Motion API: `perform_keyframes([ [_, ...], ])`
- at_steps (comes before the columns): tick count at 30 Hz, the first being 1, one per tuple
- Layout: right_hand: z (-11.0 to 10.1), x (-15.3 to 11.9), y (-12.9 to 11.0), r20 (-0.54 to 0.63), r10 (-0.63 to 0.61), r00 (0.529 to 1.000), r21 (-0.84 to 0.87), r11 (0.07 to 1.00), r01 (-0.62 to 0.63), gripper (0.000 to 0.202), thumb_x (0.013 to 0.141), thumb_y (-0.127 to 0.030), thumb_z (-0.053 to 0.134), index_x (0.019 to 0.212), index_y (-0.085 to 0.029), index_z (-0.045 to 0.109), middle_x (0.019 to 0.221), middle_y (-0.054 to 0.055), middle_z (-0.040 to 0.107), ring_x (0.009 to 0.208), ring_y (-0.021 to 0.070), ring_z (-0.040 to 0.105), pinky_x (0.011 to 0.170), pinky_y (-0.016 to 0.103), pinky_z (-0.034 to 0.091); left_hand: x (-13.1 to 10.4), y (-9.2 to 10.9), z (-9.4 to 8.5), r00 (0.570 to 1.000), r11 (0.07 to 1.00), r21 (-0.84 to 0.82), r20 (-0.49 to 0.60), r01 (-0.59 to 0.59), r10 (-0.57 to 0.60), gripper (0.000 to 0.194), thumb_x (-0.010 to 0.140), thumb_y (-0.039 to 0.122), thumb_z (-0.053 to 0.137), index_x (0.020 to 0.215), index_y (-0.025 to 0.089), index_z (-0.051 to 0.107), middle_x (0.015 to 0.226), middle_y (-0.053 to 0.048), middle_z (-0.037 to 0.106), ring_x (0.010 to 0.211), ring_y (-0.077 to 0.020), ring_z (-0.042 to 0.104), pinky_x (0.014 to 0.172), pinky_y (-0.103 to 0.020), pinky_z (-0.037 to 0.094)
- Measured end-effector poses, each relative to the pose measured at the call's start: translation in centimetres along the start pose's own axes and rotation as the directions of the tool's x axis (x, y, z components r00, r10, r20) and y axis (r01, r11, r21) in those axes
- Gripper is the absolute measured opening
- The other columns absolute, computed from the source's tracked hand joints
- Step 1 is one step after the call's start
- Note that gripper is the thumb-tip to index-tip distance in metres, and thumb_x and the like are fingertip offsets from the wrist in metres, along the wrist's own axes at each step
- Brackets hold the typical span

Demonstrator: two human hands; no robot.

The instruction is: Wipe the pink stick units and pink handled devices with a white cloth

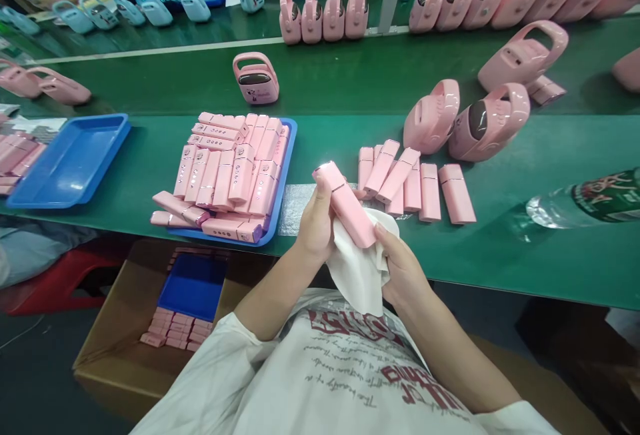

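Observation:
A pink rectangular case point(347, 205) with a shiny band near its top end is held at a tilt between my two hands. My left hand point(317, 221) is closed around its upper left side. My right hand point(400, 258) grips a white cloth point(356, 275) and presses it against the case's lower end. The cloth hangs down below the case. Just beyond my hands, several similar pink cases point(430, 191) lie in a loose group on the green table point(500, 255). Left of my hands, a blue tray point(290, 175) is heaped with more of them.
Pink handled devices point(489, 121) stand at the back right, with more along the raised shelf point(175, 75). A clear bottle point(560, 208) lies at the right. Another blue tray point(70, 161) is at the left. Below the table edge sits a cardboard box point(115, 328) holding pink cases.

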State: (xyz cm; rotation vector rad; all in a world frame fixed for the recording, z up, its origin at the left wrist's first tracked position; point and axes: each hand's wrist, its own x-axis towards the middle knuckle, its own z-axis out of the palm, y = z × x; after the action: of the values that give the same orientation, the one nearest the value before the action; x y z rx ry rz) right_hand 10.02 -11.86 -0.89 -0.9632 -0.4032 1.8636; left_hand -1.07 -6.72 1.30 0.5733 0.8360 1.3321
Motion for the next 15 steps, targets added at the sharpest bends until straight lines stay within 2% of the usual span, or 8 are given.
perform_keyframes([
  [3, 0.2, 0.1, -0.1, 0.026, -0.042, 0.999, -0.049, 0.998, 0.043, 0.047, 0.073, -0.053, 0.072, 0.106, -0.020, 0.068, 0.100, 0.007, 0.073, 0.095, 0.0278, 0.069, 0.081, 0.036, 0.058, -0.1, -0.1, -0.1, 0.999, 0.998, 0.063, -0.019, -0.026, 0.028, 0.049, 0.076, 0.065, 0.061, 0.088, 0.018, 0.059, 0.078, -0.002, 0.066, 0.077, -0.0154, 0.066, 0.072, -0.026, 0.053],
  [5, 0.3, 0.3, -0.1, 0.062, -0.158, 0.985, -0.147, 0.975, 0.166, 0.049, 0.073, -0.050, 0.073, 0.112, -0.022, 0.067, 0.112, 0.006, 0.070, 0.105, 0.0273, 0.065, 0.090, 0.036, 0.054, -0.3, -0.1, -0.1, 0.997, 0.989, 0.134, -0.017, -0.071, 0.073, 0.052, 0.074, 0.068, 0.060, 0.086, 0.018, 0.058, 0.076, -0.003, 0.067, 0.074, -0.0166, 0.067, 0.068, -0.027, 0.053],
  [7, 0.4, 0.4, -0.2, 0.086, -0.279, 0.957, -0.294, 0.910, 0.291, 0.050, 0.073, -0.048, 0.074, 0.116, -0.022, 0.066, 0.119, 0.005, 0.067, 0.112, 0.0275, 0.061, 0.095, 0.037, 0.051, -0.5, -0.1, 0.0, 0.994, 0.976, 0.190, 0.015, -0.109, 0.109, 0.054, 0.073, 0.070, 0.059, 0.085, 0.017, 0.058, 0.075, -0.004, 0.067, 0.074, -0.0180, 0.067, 0.065, -0.028, 0.053],
  [9, 0.2, 0.4, -0.4, 0.107, -0.348, 0.931, -0.444, 0.821, 0.358, 0.051, 0.075, -0.047, 0.072, 0.118, -0.020, 0.064, 0.119, 0.006, 0.067, 0.111, 0.0279, 0.061, 0.093, 0.038, 0.050, -0.7, 0.1, 0.1, 0.991, 0.969, 0.212, 0.049, -0.129, 0.121, 0.055, 0.073, 0.071, 0.057, 0.084, 0.017, 0.058, 0.073, -0.005, 0.066, 0.073, -0.0186, 0.067, 0.064, -0.028, 0.053],
  [12, -0.4, 0.1, -0.6, 0.177, -0.342, 0.923, -0.550, 0.743, 0.381, 0.049, 0.078, -0.050, 0.068, 0.116, -0.018, 0.065, 0.109, 0.006, 0.070, 0.099, 0.0265, 0.065, 0.082, 0.036, 0.054, -0.9, 0.5, 0.3, 0.992, 0.971, 0.206, 0.061, -0.122, 0.111, 0.055, 0.073, 0.072, 0.056, 0.079, 0.017, 0.059, 0.067, -0.004, 0.064, 0.069, -0.0181, 0.067, 0.061, -0.028, 0.052],
  [15, -1.2, 0.1, -0.7, 0.203, -0.238, 0.950, -0.496, 0.811, 0.309, 0.046, 0.080, -0.056, 0.064, 0.102, -0.016, 0.070, 0.092, 0.006, 0.072, 0.081, 0.0230, 0.067, 0.068, 0.032, 0.055, -0.8, 1.1, 0.4, 0.995, 0.984, 0.155, 0.071, -0.086, 0.076, 0.055, 0.075, 0.072, 0.054, 0.075, 0.017, 0.057, 0.063, -0.002, 0.060, 0.063, -0.0159, 0.065, 0.058, -0.026, 0.052],
])
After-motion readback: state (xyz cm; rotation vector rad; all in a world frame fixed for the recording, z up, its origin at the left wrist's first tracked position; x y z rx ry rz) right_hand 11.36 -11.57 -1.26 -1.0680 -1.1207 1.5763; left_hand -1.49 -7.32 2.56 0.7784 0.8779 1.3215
